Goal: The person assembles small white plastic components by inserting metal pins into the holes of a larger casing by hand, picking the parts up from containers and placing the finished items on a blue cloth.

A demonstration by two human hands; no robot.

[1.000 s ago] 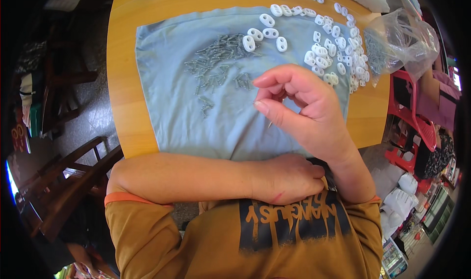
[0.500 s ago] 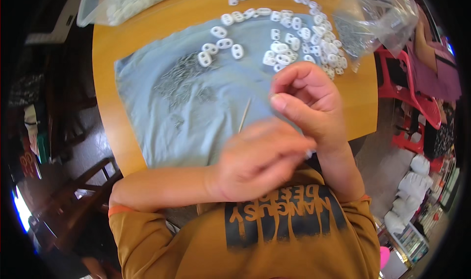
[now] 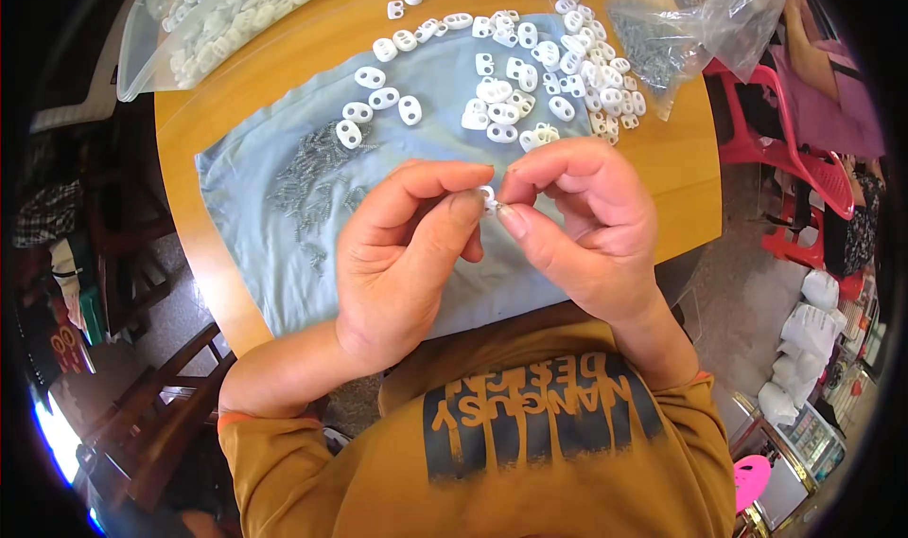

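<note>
White piece over the blue cloth, pinched by the left hand, which was lower and blurred earlier; whether the right hand also grips it, I cannot tell.

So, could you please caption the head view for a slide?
Left hand and right hand meet at a small white plastic piece above blue cloth.
</note>
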